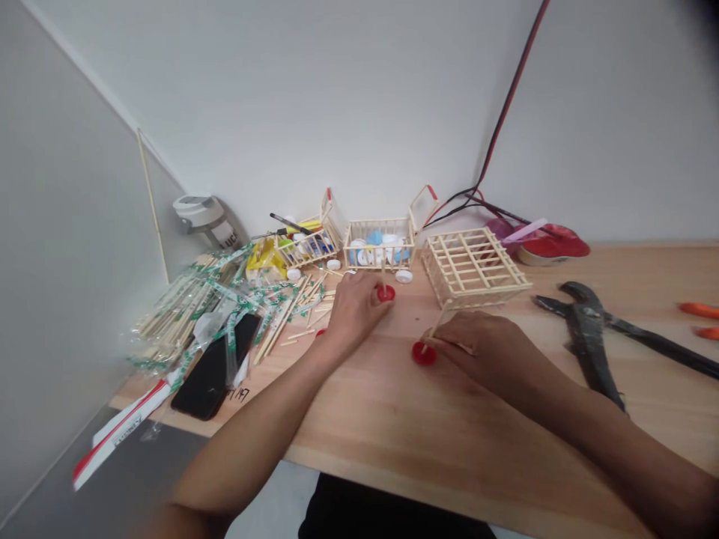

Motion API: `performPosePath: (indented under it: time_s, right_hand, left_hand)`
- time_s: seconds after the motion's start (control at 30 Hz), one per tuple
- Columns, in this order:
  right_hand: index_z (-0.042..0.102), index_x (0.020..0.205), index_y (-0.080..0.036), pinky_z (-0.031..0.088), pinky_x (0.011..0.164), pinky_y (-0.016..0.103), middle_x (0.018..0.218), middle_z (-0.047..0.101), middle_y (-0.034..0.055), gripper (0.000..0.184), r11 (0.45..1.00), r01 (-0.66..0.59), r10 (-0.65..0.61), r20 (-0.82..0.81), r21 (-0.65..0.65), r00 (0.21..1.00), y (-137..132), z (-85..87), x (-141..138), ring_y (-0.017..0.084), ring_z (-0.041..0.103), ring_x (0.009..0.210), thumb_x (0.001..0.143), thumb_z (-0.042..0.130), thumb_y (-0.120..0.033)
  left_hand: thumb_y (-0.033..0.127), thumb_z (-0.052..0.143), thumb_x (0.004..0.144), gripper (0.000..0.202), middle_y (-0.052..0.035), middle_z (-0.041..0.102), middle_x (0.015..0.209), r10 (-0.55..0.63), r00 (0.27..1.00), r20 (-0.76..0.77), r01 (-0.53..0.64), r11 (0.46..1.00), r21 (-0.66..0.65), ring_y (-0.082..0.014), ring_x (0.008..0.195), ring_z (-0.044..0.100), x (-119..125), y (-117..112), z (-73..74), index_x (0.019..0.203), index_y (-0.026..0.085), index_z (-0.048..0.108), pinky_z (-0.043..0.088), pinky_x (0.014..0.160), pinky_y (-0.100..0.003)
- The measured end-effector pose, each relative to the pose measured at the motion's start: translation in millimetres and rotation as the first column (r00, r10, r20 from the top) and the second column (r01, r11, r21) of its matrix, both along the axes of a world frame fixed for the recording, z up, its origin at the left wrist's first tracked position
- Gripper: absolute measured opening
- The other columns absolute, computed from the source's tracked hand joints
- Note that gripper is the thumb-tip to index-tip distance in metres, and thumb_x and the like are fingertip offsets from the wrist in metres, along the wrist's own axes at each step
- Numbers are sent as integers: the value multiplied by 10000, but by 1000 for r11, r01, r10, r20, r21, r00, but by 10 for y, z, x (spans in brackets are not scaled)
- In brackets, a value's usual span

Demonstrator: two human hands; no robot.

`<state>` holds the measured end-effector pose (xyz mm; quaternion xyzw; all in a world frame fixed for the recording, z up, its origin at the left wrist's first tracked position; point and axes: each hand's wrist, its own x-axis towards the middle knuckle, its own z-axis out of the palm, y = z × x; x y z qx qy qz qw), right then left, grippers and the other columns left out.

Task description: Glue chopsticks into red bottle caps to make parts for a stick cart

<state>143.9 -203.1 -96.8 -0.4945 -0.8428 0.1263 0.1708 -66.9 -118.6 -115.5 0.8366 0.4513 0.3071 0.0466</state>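
Back from the front edge of the counter (pixel 365 442), the curled left hand (pixel 358 301) grips a red disc (pixel 387 293); the right hand (pixel 480 346) pinches a wooden stick (pixel 441 318).

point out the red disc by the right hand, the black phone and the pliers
Red disc (pixel 422 357) by the right hand (pixel 484 346): head view, top face
Black phone (pixel 211 380): head view, dark upper face
Pliers (pixel 587 328): head view, near the pivot
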Motion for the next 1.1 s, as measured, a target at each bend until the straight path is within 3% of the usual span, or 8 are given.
performPosePath:
  time_s: [0.33,0.5,0.73,0.9,1.1]
  right_hand:
    - [691,781,-234,416,656,314,782,693,38,295,999,-4,5,-24,36,1000,6,-45,-1,190,605,727,943,450,-287]
    - [695,803,-242,424,658,324,804,703,35,294,999,-13,14,-21,47,1000,3,-67,10,197,613,741,947,445,-302]
    - [704,811,-248,440,667,329,811,708,28,300,998,-16,18,-30,57,999,-6,-56,-2,196,621,743,951,442,-296]
    - [708,815,-235,443,667,319,791,699,35,287,997,-20,21,-18,71,1000,-2,-58,-4,189,614,727,945,457,-289]
    - [712,839,-230,444,674,320,781,688,35,277,996,-22,24,-26,90,999,-14,-71,-1,186,610,727,945,462,-285]
  left_hand:
    - [199,686,796,209,-24,688,984,-90,975,204,45,975,216,-192,946,584,22,-202,304,990,231,614,435,864,-354]
    - [174,672,798,225,-19,685,994,-65,975,212,19,977,213,-199,948,575,1,-232,349,1000,254,613,442,858,-359]
    - [242,701,791,163,-23,683,974,-50,985,165,25,989,148,-213,936,563,-2,-211,293,930,230,618,431,845,-366]
    - [264,732,752,140,-24,664,872,20,999,38,-20,1000,-11,-215,873,545,-2,-140,177,784,199,612,416,812,-356]
    - [299,715,768,146,-42,643,868,45,995,-87,-57,989,-139,-217,883,532,-31,-68,47,811,178,645,405,794,-339]
